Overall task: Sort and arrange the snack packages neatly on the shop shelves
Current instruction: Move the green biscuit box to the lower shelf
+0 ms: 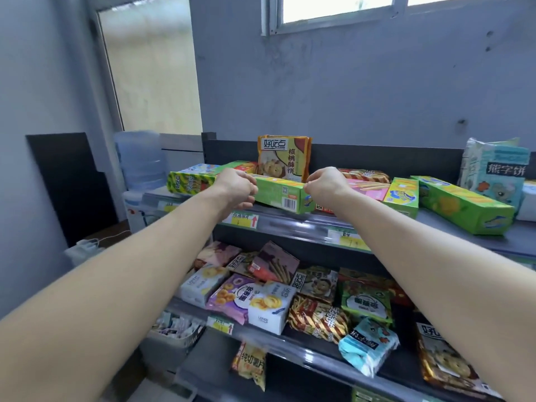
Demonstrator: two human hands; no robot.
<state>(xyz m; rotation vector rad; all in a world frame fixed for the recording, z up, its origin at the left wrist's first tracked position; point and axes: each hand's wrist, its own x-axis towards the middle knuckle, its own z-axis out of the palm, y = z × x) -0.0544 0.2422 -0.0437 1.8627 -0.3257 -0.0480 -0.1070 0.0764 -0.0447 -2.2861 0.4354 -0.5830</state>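
The upright orange packet [282, 159] reads "好吃点" and "核桃酥饼"; the pale blue bag [497, 172] reads "熊字饼".

I see open air above the top shelf [432, 224], upright bag [282, 158] standing close behind the green box [278, 192], pink box [369, 188] and striped box [190, 181] crowding its ends, bare strip further right.

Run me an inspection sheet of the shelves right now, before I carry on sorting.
Surface: top shelf dark, price tags along its front rail.
Job's things: barcoded green box flat at the front edge; orange biscuit pack upright behind it; middle-shelf packs jumbled.
Clutter: basket of sachets low left.
Grippers: left hand and right hand grip the barcoded green box near its ends.
Cables: white cable on the floor, left.
Surroundings: water jug, doorway, window.
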